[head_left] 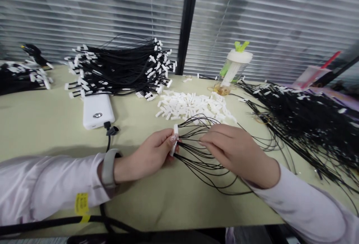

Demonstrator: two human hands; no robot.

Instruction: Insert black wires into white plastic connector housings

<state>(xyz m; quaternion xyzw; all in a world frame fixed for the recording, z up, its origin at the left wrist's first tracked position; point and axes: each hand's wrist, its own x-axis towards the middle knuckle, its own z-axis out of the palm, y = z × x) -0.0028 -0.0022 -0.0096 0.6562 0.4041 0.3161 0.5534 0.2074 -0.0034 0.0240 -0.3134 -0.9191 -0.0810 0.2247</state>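
Near the middle of the table, my left hand (157, 148) pinches a white connector (175, 129) between thumb and fingers. Thin black wires (196, 158) fan out from the connector toward the right and curve below my right hand. My right hand (231, 148) is among these wires, its thumb and index finger pressed together on a black wire. The far ends of the wires are hidden behind the right hand and sleeve. Just behind both hands lies a loose pile of small white connectors (193, 105).
A large bundle of black cables (120, 66) stands at the back left, with a white power bank (97, 111) before it. Behind the pile is a clear cup (234, 66). More black wires (308, 120) spread at the right. A thick black cable (56, 222) crosses the front left.
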